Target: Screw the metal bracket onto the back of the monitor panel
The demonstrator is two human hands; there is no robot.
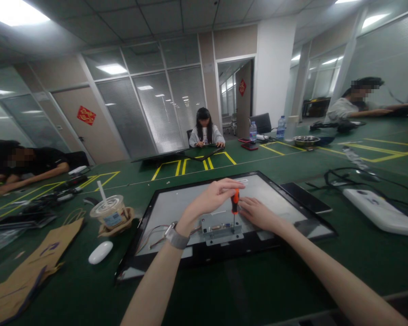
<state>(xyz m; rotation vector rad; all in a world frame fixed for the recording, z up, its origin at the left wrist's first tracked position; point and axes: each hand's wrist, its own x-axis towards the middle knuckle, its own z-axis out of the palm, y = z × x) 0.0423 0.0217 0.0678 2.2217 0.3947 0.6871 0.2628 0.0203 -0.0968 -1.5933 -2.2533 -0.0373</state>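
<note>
An orange-and-black screwdriver stands upright, its tip down on a metal bracket with ports along its front. My left hand, a watch on its wrist, is at the top of the handle, with thumb and fingers around it and fingertips reaching over it. Just right of the screwdriver, my right hand rests on the panel with its fingers stretched towards the shaft and nothing visible in them. The bracket lies on the back of a flat display panel with a black frame. Thin wires run left of the bracket.
To the left are a lidded drink cup, a white mouse and a paper bag. A dark tablet-like slab, a white device and cables lie right. Several people sit around the green table.
</note>
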